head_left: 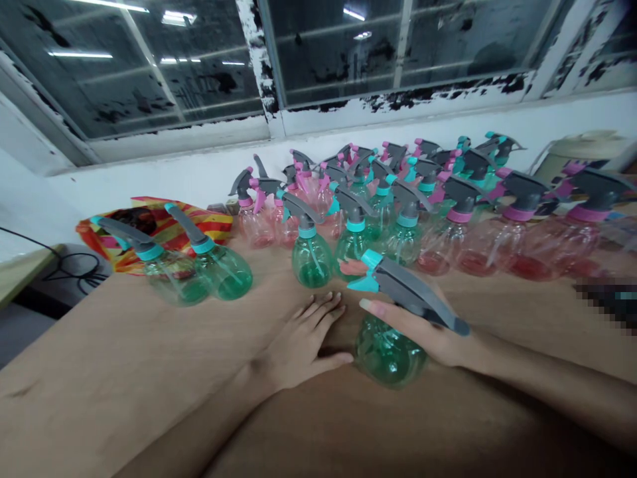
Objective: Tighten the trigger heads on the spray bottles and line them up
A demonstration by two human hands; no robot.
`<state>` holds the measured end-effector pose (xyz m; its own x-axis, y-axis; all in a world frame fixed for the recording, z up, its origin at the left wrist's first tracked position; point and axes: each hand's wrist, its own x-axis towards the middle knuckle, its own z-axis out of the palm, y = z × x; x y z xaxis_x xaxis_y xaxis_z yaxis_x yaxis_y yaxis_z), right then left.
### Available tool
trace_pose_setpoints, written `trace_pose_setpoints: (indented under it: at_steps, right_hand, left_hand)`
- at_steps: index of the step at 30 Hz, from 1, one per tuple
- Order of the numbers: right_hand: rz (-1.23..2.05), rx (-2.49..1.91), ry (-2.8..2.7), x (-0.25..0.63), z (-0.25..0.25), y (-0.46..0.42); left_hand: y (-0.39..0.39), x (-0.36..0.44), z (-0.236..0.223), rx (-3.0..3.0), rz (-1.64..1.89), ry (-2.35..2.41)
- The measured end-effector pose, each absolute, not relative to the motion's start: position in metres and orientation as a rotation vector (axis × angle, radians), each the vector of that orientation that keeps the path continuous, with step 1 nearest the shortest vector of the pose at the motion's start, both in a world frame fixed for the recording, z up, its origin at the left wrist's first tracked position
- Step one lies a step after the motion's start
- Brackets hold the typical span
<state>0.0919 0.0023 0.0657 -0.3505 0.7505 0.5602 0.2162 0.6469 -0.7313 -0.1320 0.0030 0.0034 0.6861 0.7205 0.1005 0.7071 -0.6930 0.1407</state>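
Note:
A green spray bottle point(391, 352) with a grey and turquoise trigger head stands slightly tilted near the front of the table. My right hand point(428, 335) is wrapped round its neck, just under the grey head; the far fingers are partly hidden behind the bottle. To its left, my left hand point(303, 342) lies flat on the tabletop with fingers spread, the thumb pointing toward the bottle. Just beyond my left fingertips stands another green spray bottle point(312, 260), and a similar green bottle point(355, 240) is beside it.
Several pink and green spray bottles crowd the back of the wooden table point(124, 372). Two green bottles point(226, 275) stand at the left before a red and yellow striped bag point(213, 222). A beige container point(580, 156) sits at the back right. Black cable point(82, 265) hangs beyond the left edge.

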Motion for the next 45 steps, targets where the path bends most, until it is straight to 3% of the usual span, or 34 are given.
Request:
trace_pose_setpoints:
  at_steps: [9, 45]
  right_hand:
    - [0.907, -0.727, -1.826, 0.0912, 0.0659, 0.0028]
    - [0.814, -0.784, -1.853, 0.0911, 0.0700, 0.0005]
  left_hand:
    - [0.0039, -0.1329, 0.0033, 2.805, 0.210, 1.176]
    - [0.0041, -0.1322, 0.0048, 2.845, 0.203, 1.180]
